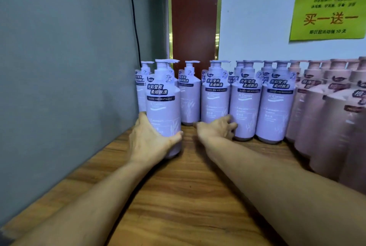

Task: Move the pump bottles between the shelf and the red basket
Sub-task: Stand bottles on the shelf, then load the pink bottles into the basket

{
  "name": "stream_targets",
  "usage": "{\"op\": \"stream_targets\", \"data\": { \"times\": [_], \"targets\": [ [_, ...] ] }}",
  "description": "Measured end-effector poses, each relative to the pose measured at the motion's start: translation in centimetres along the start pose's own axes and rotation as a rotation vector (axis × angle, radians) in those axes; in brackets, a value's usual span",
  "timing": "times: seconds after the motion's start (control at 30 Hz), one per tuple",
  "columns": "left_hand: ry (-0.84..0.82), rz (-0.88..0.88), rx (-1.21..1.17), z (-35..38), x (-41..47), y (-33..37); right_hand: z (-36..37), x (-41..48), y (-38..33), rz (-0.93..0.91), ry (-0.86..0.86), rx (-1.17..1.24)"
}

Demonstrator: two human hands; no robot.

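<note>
**Lavender bottle held upright at the shelf's left end**

A plain grey wall (pixel 65 67) fills the left side, and a brown wood-grain shelf (pixel 188 196) runs from the near edge to the back. Behind it is a white wall (pixel 257 17), split by a red-brown panel with gold trim (pixel 195 17). A green paper poster with red and black characters (pixel 327 11) is cut off by the right edge, and its small print is too blurred to read.

A block of pink plastic pump bottles (pixel 316 116) crowds the right end, smeared and partly out of frame. Left of them stand rows of lavender plastic pump bottles (pixel 277 111), all upright. The back ones are mostly hidden by those in front.

One lavender pump bottle with a dark-banded label (pixel 163 107) stands forward of these rows, near the grey wall. Its long axis is vertical, its label faces the camera and its pump spout points right. The left grip (pixel 150 140) holds its lower half, thumb across the front and fingers hidden behind. I cannot tell whether its base rests on the shelf.

The right grip (pixel 214 128) lies low against the bases of the lavender rows, thumb pointing left and fingers bent between two bottles. I cannot tell whether it has closed on one.

A thin black cable (pixel 134 17) hangs down the grey wall.
</note>
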State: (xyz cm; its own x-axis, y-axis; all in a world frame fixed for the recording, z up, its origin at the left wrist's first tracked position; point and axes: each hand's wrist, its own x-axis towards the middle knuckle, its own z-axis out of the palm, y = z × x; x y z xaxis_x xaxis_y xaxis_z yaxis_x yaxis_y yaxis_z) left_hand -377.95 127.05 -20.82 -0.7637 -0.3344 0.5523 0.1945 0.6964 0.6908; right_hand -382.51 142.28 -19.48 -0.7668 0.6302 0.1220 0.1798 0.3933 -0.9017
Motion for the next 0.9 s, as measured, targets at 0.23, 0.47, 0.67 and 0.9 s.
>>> {"op": "stream_targets", "data": {
  "times": [0.23,0.47,0.67,0.9],
  "targets": [
    [0.020,-0.002,0.001,-0.2,0.3,-0.6,1.5,1.5,-1.5,0.040,0.006,-0.079],
    [0.021,0.022,-0.010,-0.1,0.4,-1.0,2.6,1.9,-1.1,-0.071,0.087,0.034],
    [0.041,0.041,0.011,0.0,0.6,-1.2,1.2,0.5,0.0,-0.147,0.104,-0.090],
    [-0.020,0.013,0.026,-0.6,0.4,-0.9,-1.5,-4.7,1.7,-0.267,0.045,-0.126]
  ]
}}
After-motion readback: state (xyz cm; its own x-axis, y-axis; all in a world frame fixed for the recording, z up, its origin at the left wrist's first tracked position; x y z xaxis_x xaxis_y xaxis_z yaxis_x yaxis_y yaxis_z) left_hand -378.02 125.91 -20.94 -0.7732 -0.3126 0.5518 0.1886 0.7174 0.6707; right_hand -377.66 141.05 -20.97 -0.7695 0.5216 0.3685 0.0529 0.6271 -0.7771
